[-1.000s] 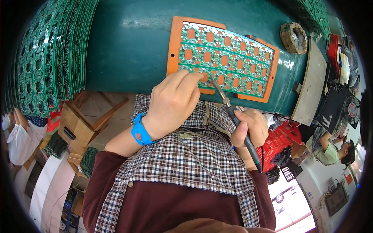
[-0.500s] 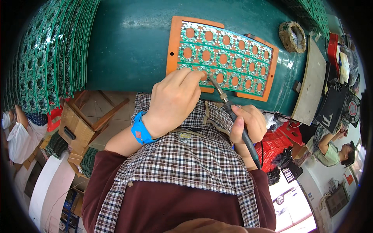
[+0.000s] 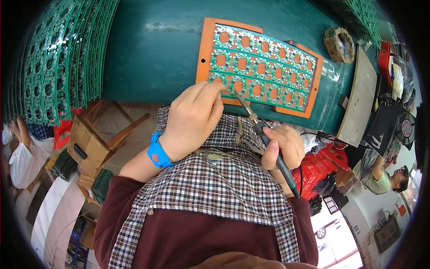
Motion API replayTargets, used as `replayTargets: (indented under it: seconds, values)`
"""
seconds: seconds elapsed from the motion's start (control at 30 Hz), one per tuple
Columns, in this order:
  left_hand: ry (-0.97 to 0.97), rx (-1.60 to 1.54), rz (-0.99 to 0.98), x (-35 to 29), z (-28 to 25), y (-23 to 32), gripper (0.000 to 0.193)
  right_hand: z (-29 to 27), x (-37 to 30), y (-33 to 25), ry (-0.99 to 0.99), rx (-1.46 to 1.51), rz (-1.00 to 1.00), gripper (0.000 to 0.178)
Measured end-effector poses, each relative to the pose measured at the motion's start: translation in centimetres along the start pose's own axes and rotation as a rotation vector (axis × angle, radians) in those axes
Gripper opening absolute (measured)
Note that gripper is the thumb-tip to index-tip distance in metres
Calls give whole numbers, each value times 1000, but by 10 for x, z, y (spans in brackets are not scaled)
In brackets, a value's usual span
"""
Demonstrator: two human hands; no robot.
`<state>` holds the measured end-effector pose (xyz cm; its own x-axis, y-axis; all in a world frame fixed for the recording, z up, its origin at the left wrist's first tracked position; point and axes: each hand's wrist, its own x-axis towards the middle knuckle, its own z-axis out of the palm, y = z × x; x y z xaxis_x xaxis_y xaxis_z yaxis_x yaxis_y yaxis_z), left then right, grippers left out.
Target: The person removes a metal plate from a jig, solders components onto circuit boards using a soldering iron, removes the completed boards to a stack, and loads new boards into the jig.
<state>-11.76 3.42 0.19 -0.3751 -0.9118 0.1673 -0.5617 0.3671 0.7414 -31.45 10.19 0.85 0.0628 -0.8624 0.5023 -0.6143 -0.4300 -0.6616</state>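
My right hand (image 3: pixel 286 145) grips a soldering iron (image 3: pixel 260 129) by its dark handle, and the metal tip points up-left onto the nearest row of a green circuit board panel (image 3: pixel 251 56). That panel has rows of round cutouts and lies in an orange frame (image 3: pixel 206 49). My left hand (image 3: pixel 192 117), with a blue band (image 3: pixel 158 152) on its wrist, has its fingers pinched together over the panel's near left corner, left of the iron's tip. Whatever is between those fingertips is hidden.
Upright green panels (image 3: pixel 58 58) stand packed at the left; more (image 3: pixel 358 15) are at the far right. A roundish brown container (image 3: pixel 339 45) sits right of the frame, beside a grey board (image 3: pixel 357 94). Red crates (image 3: pixel 316 175) stand below right. Another person (image 3: pixel 380 178) is at the right.
My left fingertips have moved left along the panel's nearest row, and the iron's tip has shifted left too. The frame appears slightly farther right in view.
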Motion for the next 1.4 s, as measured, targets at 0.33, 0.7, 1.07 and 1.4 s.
replayTargets:
  seconds: [0.33,0.7,1.07,1.4]
  values:
    - [-7,0,-24,-4,0,-1,19,2,-4,0,23,-4,20,12]
    - [-29,-26,-16,0,-3,3,17,7,-3,3,8,1,30,12]
    - [101,54,-63,5,-16,-4,15,-5,5,-8,39,-22,25,15]
    - [81,1,-21,4,-9,-3,16,4,18,-7,-62,-20,15,14]
